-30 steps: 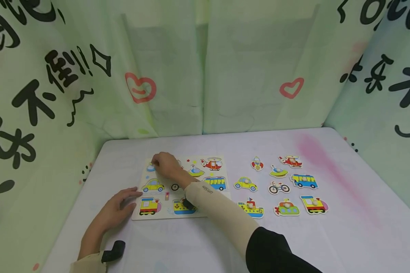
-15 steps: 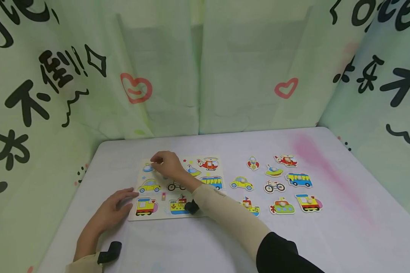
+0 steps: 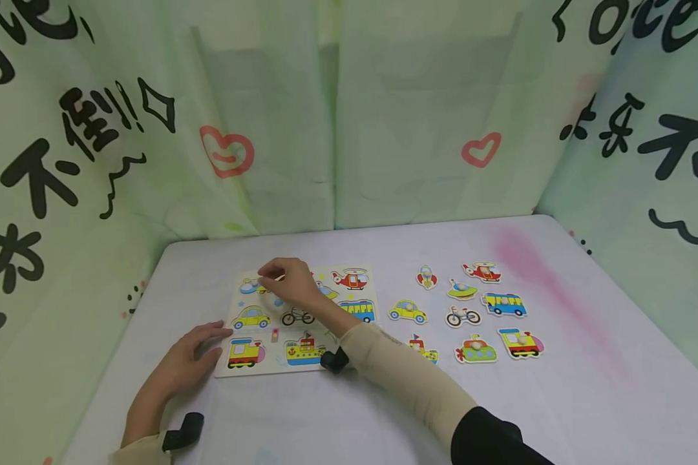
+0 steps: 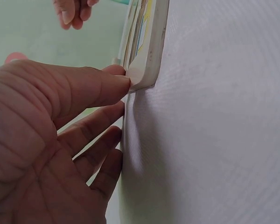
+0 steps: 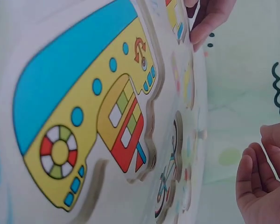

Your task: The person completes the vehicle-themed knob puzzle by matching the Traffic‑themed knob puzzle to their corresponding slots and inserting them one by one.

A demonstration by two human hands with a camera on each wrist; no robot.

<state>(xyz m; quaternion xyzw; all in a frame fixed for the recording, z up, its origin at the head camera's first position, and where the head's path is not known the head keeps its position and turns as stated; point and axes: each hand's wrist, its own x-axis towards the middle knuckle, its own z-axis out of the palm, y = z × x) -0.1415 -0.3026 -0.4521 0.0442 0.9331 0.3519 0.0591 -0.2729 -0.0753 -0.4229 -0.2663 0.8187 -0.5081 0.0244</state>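
A white puzzle board (image 3: 272, 358) with vehicle-shaped recesses lies left of centre on the table. My left hand (image 3: 180, 361) rests at its left edge, fingers extended; in the left wrist view the thumb (image 4: 98, 88) and index fingertip touch the board's corner. My right hand (image 3: 293, 284) hovers over the upper left of the board, beside the airplane (image 3: 249, 286), which it partly hides. Its fingers bend loosely, with nothing between them in the right wrist view. The right wrist view also shows the boat recess (image 5: 91, 88) close up and the bicycle recess (image 5: 165, 177) behind it.
Loose knobbed pieces lie right of the board: a car (image 3: 407, 311), rocket (image 3: 426, 278), helicopter (image 3: 483, 272), bus (image 3: 504, 304), bicycle (image 3: 463, 316), submarine (image 3: 475, 351), train (image 3: 521, 343) and others. The right sleeve (image 3: 401, 368) partly covers the boat piece (image 3: 423, 350). Printed curtains surround the table.
The right fingers have drawn back slightly from the airplane at the board's upper left, uncovering more of it. The left hand stays at the board's edge. The whole view has shifted a little.
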